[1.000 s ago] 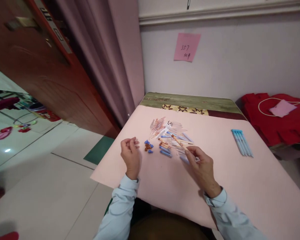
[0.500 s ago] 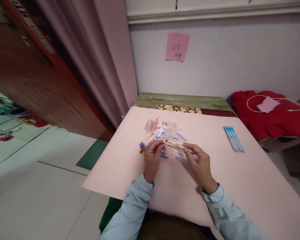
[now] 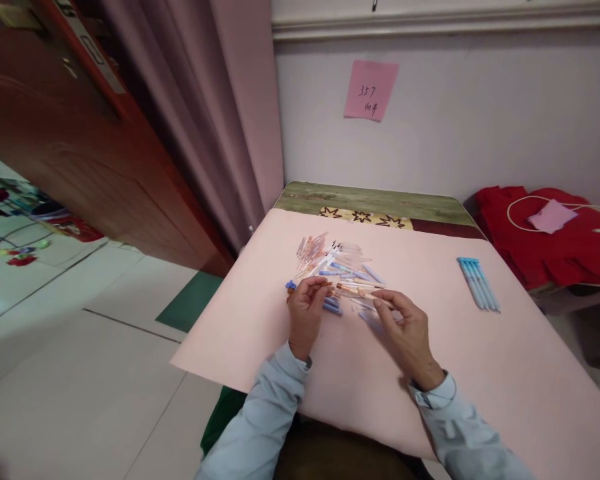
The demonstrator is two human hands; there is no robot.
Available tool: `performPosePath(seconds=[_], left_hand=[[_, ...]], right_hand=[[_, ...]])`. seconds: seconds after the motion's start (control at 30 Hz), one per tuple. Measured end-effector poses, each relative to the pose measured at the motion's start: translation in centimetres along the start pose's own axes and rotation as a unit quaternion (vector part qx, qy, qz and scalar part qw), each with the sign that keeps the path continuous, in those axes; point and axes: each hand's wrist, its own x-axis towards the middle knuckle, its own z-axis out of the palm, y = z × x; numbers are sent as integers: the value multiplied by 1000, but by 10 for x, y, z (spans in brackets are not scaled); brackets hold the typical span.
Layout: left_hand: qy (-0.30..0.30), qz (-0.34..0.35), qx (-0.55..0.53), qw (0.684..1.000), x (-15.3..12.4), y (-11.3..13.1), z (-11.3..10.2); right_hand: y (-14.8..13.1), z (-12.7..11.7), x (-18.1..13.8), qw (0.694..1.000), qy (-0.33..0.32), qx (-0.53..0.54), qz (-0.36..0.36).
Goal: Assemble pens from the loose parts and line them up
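My left hand (image 3: 306, 317) is closed in a pinch, with a small brown piece (image 3: 329, 285) showing at its fingertips. Between the thumb and fingers of my right hand (image 3: 409, 333) is a pale beige pen barrel (image 3: 363, 294), its brown end pointing toward the left hand. The barrel's end and the brown piece are close together; whether they touch is hard to see. Under and beyond the hands lies a spread of loose pen parts (image 3: 313, 250), pinkish, white and blue. Dark blue tubes (image 3: 333, 307) lie beside my left fingers, and a blue topper (image 3: 291, 286) partly shows behind that hand.
Several assembled light-blue pens (image 3: 479, 285) lie side by side on the right of the pink-covered table (image 3: 350, 373). A red cloth (image 3: 525, 253) with a cable and pink note is beyond the right edge. A curtain (image 3: 240, 120) and wooden door (image 3: 130, 167) stand at left.
The camera view has turned slightly left, so everything sits a little further right. The pen barrel's brown end is slightly further from my left fingertips. Both hands keep their grips.
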Motion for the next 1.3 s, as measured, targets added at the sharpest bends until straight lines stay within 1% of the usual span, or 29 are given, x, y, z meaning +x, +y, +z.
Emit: performPosePath(seconds=[0.3, 0.5, 0.7, 0.83, 0.9, 1.0, 1.07, 1.2, 1.3], left_hand=[[-9, 5, 9, 1000, 1, -5, -5], [-16, 7, 14, 1000, 1, -4, -4], [-24, 2, 1, 1000, 0, -4, -5], [-32, 6, 12, 999, -1, -5, -5], [-32, 7, 16, 999, 0, -4, -6], [-22, -2, 9, 1000, 1, -2, -5], [-10, -3, -13, 1000, 2, -1, -4], [-9, 1, -38, 999, 2, 1, -3], [-18, 0, -35, 999, 2, 1, -2]], right_hand=[[0, 1, -1, 1000, -4, -1, -3], [0, 1, -1, 1000, -12, -6, -11], [0, 1, -1, 1000, -3, -4, -16], [4, 2, 0, 1000, -17, 11, -14], [8, 3, 0, 999, -34, 12, -19], [15, 4, 0, 997, -72, -18, -23], [16, 4, -1, 995, -86, -52, -27], [12, 4, -3, 990, -85, -98, -47], [6, 5, -3, 987, -66, -117, -86]])
